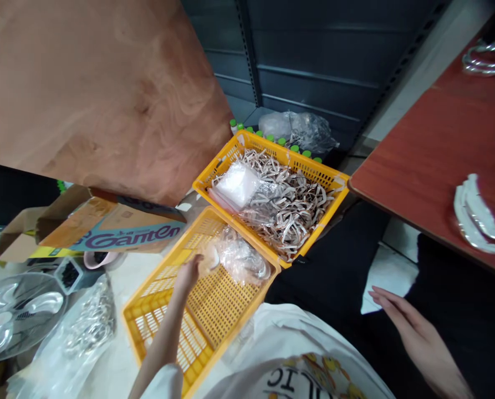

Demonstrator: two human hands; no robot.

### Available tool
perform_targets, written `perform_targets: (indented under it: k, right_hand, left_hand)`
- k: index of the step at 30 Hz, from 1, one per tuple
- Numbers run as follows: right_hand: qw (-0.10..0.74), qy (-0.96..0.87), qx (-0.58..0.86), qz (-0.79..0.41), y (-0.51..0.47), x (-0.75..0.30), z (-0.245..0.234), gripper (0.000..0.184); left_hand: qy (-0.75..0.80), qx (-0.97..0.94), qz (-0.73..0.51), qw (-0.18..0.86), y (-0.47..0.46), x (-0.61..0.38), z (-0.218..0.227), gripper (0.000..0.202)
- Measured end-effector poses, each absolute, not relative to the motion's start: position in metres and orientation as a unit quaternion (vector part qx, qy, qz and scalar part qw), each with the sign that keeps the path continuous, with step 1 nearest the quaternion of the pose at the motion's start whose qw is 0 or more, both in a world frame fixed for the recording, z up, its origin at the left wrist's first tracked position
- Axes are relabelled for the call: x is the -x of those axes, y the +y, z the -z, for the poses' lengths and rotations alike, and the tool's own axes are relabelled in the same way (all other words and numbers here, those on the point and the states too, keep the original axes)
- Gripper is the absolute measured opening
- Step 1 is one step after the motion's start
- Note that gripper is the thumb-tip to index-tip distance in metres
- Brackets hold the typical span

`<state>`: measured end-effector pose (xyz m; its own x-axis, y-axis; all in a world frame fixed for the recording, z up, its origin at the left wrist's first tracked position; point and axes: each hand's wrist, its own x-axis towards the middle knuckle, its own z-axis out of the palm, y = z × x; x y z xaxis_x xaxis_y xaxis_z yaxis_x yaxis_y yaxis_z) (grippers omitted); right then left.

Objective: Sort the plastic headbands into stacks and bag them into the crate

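Observation:
My left hand (187, 274) reaches over the lower yellow basket (131, 327), its fingers pinched on a small clear plastic bag (209, 261). Something pale shows inside that bag, too blurred to name. Beside it in the same basket lies a heap of clear plastic packets (243, 257). My right hand (409, 324) hovers over my dark-clothed lap with its fingers stretched out and nothing visible in it. Behind the lower basket, the upper yellow basket (314, 233) holds many loose silvery bands (297, 205) and a stack of clear plastic bags (239, 185).
On the right, a reddish-brown tabletop (430, 149) bears white-and-silver curved pieces (478, 216) and metal rings (486, 60). To the left are an open cardboard box (134, 227), a round clear divided tray (20, 316) and a plastic bag of shiny pieces (89, 327). A brown board (106, 94) leans behind.

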<state>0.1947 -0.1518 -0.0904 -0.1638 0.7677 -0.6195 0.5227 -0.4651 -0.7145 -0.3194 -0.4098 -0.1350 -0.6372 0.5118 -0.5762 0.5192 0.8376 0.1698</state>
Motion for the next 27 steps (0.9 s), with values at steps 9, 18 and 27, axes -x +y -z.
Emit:
perform_targets:
  k: [9, 18, 27]
  right_hand:
    - [0.069, -0.554, 0.609, -0.563, -0.15, -0.197, 0.105, 0.054]
    - [0.062, -0.565, 0.595, -0.569, -0.147, -0.187, 0.12, 0.056]
    - [0.081, -0.568, 0.581, -0.577, -0.133, -0.185, 0.124, 0.05]
  left_hand:
    - [0.866, -0.396, -0.075, 0.295, -0.374, 0.218, 0.234, 0.037]
    - [0.893, -0.393, -0.219, 0.022, -0.215, 0.303, 0.225, 0.056]
    - [0.868, -0.465, -0.152, 0.086, -0.059, 0.322, 0.226, 0.071]
